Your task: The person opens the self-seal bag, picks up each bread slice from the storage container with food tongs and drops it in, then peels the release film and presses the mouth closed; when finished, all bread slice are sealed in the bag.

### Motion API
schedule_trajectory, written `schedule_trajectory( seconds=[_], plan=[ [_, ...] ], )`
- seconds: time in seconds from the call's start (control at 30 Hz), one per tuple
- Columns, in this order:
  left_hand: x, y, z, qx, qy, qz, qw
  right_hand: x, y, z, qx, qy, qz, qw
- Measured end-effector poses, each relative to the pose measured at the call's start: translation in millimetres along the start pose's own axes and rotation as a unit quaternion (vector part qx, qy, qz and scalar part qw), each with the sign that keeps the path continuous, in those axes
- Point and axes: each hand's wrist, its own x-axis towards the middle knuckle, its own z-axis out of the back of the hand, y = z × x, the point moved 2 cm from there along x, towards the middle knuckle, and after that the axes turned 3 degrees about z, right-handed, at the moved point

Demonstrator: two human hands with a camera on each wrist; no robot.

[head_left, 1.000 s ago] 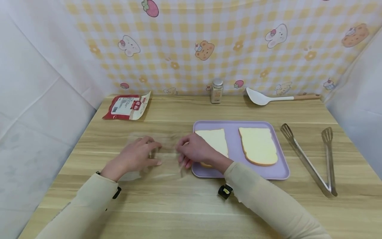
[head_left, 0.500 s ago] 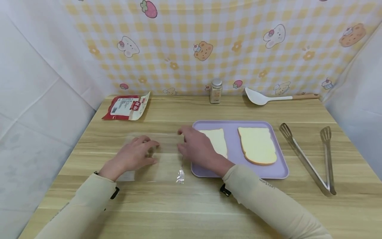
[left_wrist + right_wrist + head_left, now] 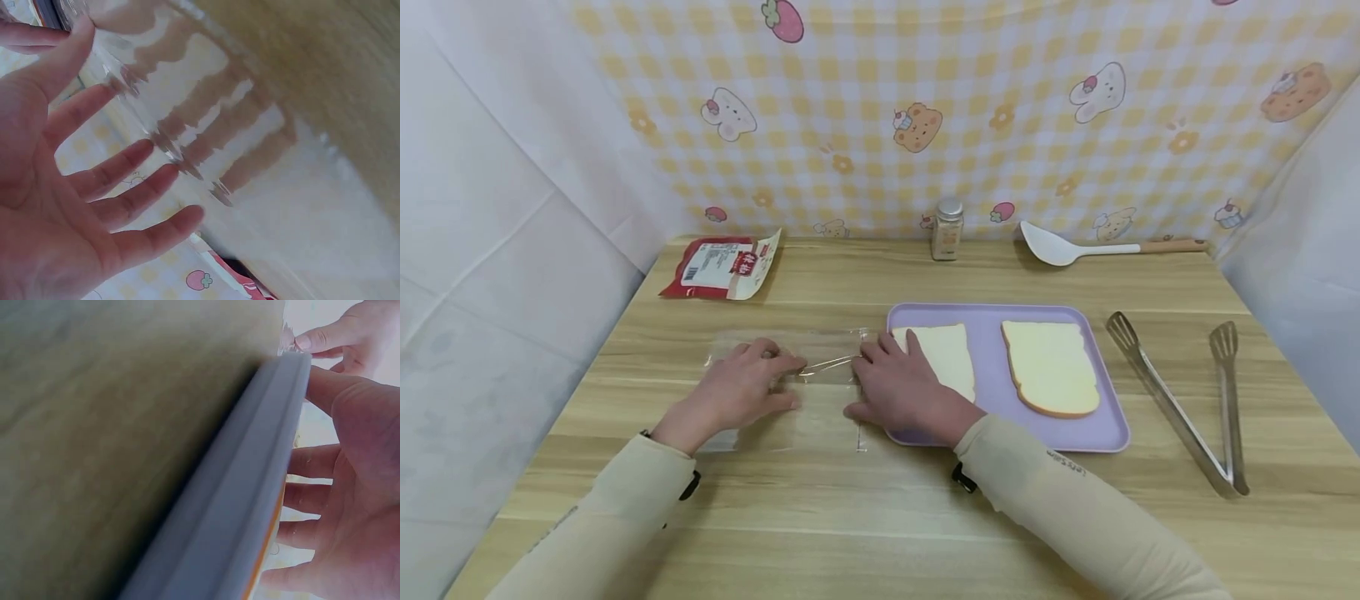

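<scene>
A sheet of clear plastic, perhaps a bag (image 3: pixel 826 421), lies flat on the wooden table in the head view, with shiny creases between the hands. My left hand (image 3: pixel 737 387) rests on its left part, fingers loosely spread; in the left wrist view the fingertips touch the plastic (image 3: pixel 262 215). My right hand (image 3: pixel 898 385) lies with spread fingers at the plastic's right edge, over the left rim of a purple tray (image 3: pixel 988 375). It partly hides the left bread slice (image 3: pixel 951 354). A second bread slice (image 3: pixel 1051 367) lies on the tray's right half.
Metal tongs (image 3: pixel 1187 417) lie spread to the right of the tray. Along the back are a red-and-white packet (image 3: pixel 718 268), a seasoning jar (image 3: pixel 947 232) and a white ladle with a wooden handle (image 3: pixel 1075 248). A checked cloth (image 3: pixel 880 192) hangs behind the table.
The right hand's fingers, bunched at the plastic's right edge a second ago, have spread out and lowered. The plastic's right edge lies flatter and straighter. The left hand has hardly moved.
</scene>
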Motion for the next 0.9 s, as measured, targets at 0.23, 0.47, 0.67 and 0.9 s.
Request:
schedule_trajectory(
  seconds=[0.23,0.47,0.67,0.9],
  plan=[
    [4.4,-2.0,-2.5,-0.011,-0.076,-0.036,0.9964,1.5,-0.9,0.0,0.005,-0.004,0.011,0.9999],
    [9.4,-7.6,-1.1,-0.054,-0.065,-0.022,0.9962,1.7,-1.8,-0.6,0.003,-0.004,0.008,1.0],
    [17.5,-14.1,-2.1,-0.046,-0.045,-0.03,0.9975,1.6,-1.6,-1.0,0.001,-0.002,0.006,1.0],
    [21.0,-13.5,-0.6,-0.073,-0.059,-0.022,0.9954,0.1,0.0,-0.5,0.002,-0.002,0.011,0.9999]
  ],
)
